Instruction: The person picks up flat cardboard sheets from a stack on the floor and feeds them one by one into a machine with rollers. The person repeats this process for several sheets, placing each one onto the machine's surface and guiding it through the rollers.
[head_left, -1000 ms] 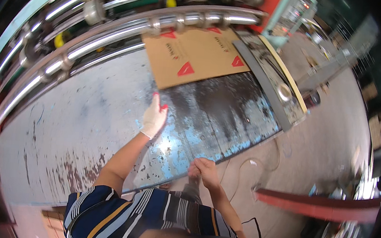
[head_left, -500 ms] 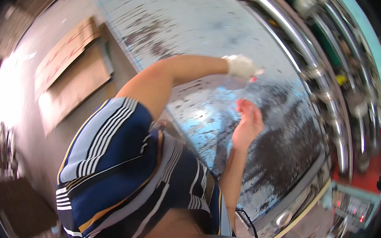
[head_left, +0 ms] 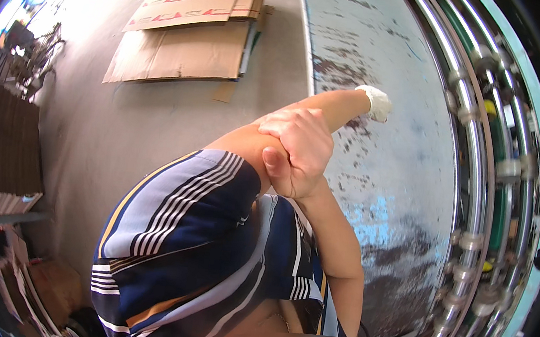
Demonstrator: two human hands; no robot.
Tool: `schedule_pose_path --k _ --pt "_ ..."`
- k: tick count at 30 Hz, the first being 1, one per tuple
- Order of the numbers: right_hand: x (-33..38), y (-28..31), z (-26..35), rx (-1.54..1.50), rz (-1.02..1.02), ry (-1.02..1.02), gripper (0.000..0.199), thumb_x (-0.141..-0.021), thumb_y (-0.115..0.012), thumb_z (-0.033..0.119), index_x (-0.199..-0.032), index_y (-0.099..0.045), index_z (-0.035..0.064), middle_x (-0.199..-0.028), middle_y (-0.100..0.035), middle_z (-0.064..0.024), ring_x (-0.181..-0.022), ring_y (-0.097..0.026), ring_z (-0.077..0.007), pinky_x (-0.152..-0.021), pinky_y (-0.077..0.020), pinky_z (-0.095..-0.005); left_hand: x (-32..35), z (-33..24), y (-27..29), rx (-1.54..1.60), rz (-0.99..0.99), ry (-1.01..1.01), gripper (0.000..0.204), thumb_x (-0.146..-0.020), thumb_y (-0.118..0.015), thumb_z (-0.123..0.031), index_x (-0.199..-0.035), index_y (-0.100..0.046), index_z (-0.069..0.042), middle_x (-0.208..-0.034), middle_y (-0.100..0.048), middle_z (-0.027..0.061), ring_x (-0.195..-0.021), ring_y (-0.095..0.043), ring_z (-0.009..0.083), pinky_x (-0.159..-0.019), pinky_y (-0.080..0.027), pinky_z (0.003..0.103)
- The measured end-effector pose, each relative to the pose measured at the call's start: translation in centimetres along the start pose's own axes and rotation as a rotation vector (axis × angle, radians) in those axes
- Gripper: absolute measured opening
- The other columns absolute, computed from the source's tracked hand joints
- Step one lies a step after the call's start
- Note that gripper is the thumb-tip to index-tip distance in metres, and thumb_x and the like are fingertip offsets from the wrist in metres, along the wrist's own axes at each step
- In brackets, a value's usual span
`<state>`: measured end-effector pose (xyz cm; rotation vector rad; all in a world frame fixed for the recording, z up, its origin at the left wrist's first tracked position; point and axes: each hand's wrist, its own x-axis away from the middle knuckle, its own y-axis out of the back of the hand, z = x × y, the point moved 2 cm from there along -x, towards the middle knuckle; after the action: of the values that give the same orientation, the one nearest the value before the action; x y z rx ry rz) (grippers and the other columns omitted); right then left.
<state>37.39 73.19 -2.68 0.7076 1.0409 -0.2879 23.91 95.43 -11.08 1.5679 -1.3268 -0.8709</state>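
Clasping the left upper arm, the right hand (head_left: 297, 152) closes its grip there, while the white-gloved left hand (head_left: 375, 102) rests empty on the worn metal surface (head_left: 405, 181).

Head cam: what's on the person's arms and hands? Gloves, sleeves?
The left hand wears a white glove or wrap; which one is hard to tell. The right hand is bare. Both forearms are bare. The short sleeve is navy, with thin white stripes, pale grey-blue bands and a yellow edge line.

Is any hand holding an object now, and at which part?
No object. The right hand grips the person's own left arm near the elbow; the gloved left hand rests on the worn metal table.
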Motion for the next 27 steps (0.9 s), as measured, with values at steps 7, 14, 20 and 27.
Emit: schedule_pose_path --k 7,14,20,27 --pt "-4.7 -11.1 -3.1 -0.155 0.258 0.030 0.042 -0.088 -0.062 0.046 -0.085 -0.068 0.0047 -0.083 -0.068 -0.0096 -0.077 -0.065 -0.0267 -0.073 -0.0441 -0.0367 8.8 13.3 -0.2 -0.255 0.025 0.083 0.026 -0.078 -0.060 -0.018 -0.099 -0.073 -0.009 -0.093 -0.073 0.0106 -0.086 -0.071 0.0289 -0.067 -0.057 0.043" --pt "-8.0 -24.2 -5.2 -0.295 0.637 -0.041 0.043 -0.090 -0.060 0.046 -0.091 -0.068 0.0038 -0.085 -0.069 -0.0109 -0.077 -0.065 -0.0289 -0.074 -0.0454 -0.0370 17.7 24.3 -1.2 -0.080 0.001 0.146 0.031 -0.084 -0.060 -0.023 -0.115 -0.063 -0.015 -0.094 -0.069 0.0141 -0.084 -0.069 0.0352 -0.068 -0.056 0.047" --pt "-10.9 -31.9 -5.5 -0.559 0.503 0.062 0.050 -0.088 -0.059 0.054 -0.088 -0.066 0.0045 -0.083 -0.068 -0.0099 -0.078 -0.065 -0.0280 -0.074 -0.0456 -0.0387 25.8 36.4 2.1 -0.094 0.045 0.434 0.033 -0.081 -0.063 -0.024 -0.113 -0.064 -0.014 -0.093 -0.070 0.0141 -0.087 -0.069 0.0352 -0.068 -0.055 0.048" --pt "-13.9 -39.2 -7.9 -0.746 0.583 0.269 0.054 -0.090 -0.054 0.059 -0.091 -0.063 0.0054 -0.086 -0.067 -0.0097 -0.081 -0.065 -0.0285 -0.079 -0.0457 -0.0409 32.0 48.5 3.9 -0.024 -0.086 0.697 0.030 -0.079 -0.059 -0.020 -0.104 -0.071 -0.009 -0.094 -0.074 0.0105 -0.088 -0.071 0.0328 -0.069 -0.057 0.045"
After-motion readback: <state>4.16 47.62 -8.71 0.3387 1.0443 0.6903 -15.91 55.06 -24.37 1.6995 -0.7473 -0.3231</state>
